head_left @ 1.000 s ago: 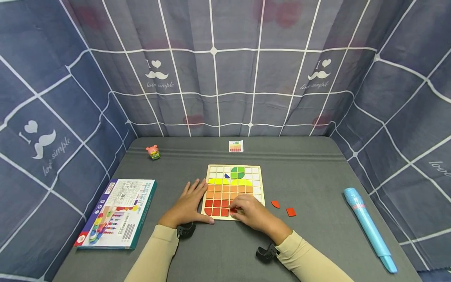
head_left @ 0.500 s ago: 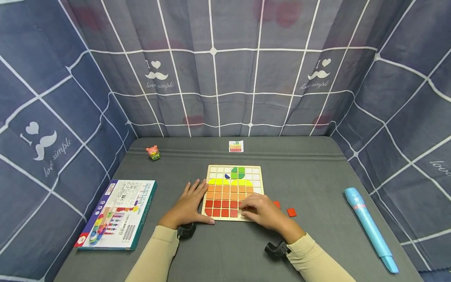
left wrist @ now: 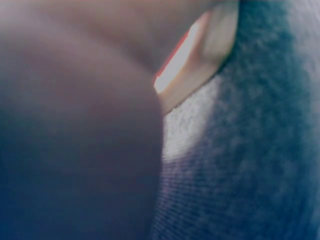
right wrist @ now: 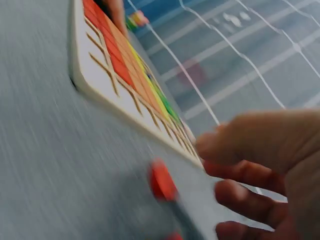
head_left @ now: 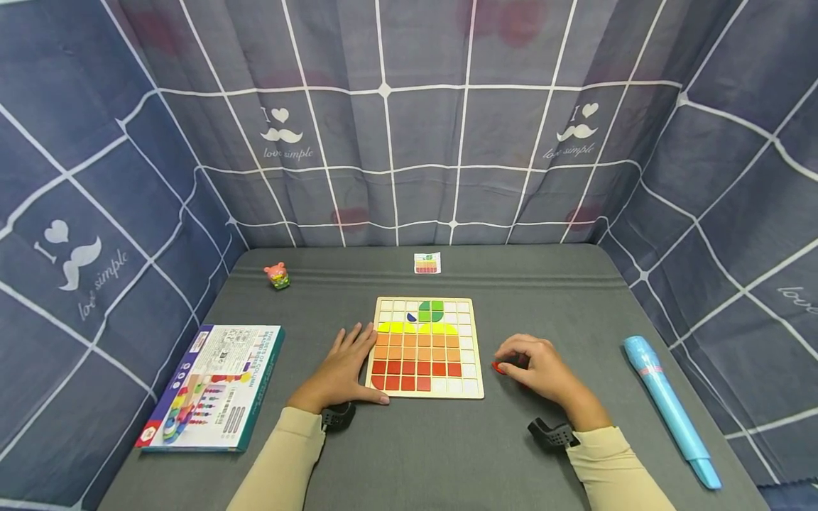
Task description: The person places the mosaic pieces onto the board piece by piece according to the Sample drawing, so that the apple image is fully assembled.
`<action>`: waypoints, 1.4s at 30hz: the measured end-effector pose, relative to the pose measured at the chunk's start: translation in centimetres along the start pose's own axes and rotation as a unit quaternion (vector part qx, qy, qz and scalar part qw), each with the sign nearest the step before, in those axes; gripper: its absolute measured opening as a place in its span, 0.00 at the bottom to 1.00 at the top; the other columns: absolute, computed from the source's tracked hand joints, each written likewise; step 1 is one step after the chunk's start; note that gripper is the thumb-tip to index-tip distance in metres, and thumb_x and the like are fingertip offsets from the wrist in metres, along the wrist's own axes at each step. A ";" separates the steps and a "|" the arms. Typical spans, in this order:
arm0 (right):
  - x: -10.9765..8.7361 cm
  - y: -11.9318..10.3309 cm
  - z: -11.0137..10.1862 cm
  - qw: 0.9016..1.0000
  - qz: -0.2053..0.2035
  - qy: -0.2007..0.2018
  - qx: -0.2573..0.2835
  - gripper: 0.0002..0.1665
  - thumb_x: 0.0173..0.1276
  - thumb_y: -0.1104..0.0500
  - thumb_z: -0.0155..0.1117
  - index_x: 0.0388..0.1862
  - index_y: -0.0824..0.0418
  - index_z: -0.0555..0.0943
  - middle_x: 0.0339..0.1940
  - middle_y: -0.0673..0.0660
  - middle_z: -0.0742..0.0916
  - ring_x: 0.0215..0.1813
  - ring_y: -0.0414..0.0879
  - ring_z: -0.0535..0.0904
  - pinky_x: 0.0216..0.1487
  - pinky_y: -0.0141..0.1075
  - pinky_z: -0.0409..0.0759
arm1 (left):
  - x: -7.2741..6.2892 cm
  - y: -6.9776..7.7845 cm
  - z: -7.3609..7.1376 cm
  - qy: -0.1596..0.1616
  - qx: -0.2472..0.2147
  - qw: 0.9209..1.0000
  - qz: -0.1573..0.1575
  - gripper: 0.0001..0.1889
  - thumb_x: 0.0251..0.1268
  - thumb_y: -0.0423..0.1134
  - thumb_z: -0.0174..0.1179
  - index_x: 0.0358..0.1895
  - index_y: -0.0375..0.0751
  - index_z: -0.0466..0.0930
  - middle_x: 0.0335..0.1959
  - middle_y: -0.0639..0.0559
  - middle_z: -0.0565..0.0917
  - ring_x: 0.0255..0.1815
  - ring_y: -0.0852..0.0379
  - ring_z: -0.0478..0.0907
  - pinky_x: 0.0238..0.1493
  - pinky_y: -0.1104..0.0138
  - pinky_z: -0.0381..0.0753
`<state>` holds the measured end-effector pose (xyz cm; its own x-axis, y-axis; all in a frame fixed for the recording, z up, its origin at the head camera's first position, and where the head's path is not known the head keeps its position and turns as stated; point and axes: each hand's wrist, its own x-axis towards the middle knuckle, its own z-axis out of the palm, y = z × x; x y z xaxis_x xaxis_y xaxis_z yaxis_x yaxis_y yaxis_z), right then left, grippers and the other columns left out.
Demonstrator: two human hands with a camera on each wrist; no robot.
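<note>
A pale wooden grid board (head_left: 471,387) lies flat on the table, part filled with red, orange, yellow and green pieces. My left hand (head_left: 341,369) rests along its left edge with fingers spread and straight; the left wrist view is mostly blocked by blurred skin. To the right of the board, my right hand (head_left: 537,365) is low over the table. Its thumb and fingertips are close to a red piece (head_left: 497,367). In the right wrist view the blurred red piece (right wrist: 162,180) lies apart from the loosely bent fingers, and a second red piece (right wrist: 175,237) shows at the bottom edge.
Behind the board is a small pattern card (head_left: 427,263). A boxed toy set (head_left: 214,387) lies at left, with a small pink-headed figurine (head_left: 277,275) farther back. A light-blue tube-shaped object (head_left: 671,411) lies at right. Patterned curtain (head_left: 422,156) surrounds the table.
My right hand has left the board and moved right to the loose red pieces. A red piece now shows in the bottom row where that hand was. My left hand stays put.
</note>
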<state>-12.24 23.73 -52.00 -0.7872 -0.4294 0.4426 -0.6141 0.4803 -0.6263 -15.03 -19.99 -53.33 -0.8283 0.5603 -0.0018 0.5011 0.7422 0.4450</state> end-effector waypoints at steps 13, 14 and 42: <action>-2.4 1.7 -4.0 0.985 0.000 -0.151 0.080 0.24 0.48 0.77 0.81 0.44 0.60 0.87 0.44 0.53 0.87 0.46 0.50 0.83 0.50 0.36 0.80 | 0.0 0.2 -0.1 -0.001 -0.005 1.000 -0.005 0.74 0.42 0.81 0.72 0.86 0.37 0.49 0.87 0.44 0.46 0.86 0.42 0.38 0.80 0.45 0.30; -2.4 1.7 -4.1 0.986 -0.001 -0.151 0.076 0.25 0.47 0.78 0.80 0.43 0.60 0.87 0.43 0.53 0.87 0.45 0.50 0.83 0.48 0.37 0.81 | 0.0 0.2 -0.1 0.000 -0.005 1.000 -0.005 0.75 0.42 0.81 0.72 0.86 0.37 0.49 0.87 0.44 0.46 0.86 0.42 0.38 0.80 0.45 0.30; 1.5 -3.0 3.3 0.992 -0.090 -0.086 0.039 0.20 0.51 0.77 0.77 0.36 0.56 0.85 0.38 0.46 0.87 0.39 0.40 0.84 0.38 0.38 0.85 | -0.2 0.1 0.0 0.021 0.003 1.000 0.015 0.74 0.42 0.81 0.72 0.85 0.34 0.52 0.86 0.40 0.49 0.85 0.39 0.41 0.80 0.41 0.33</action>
<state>-11.42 19.10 -51.58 -0.6404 -0.6297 0.4398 -0.7321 0.3273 -0.5974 -14.84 -19.99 -53.32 -0.8229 0.5662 0.0481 0.5265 0.7279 0.4392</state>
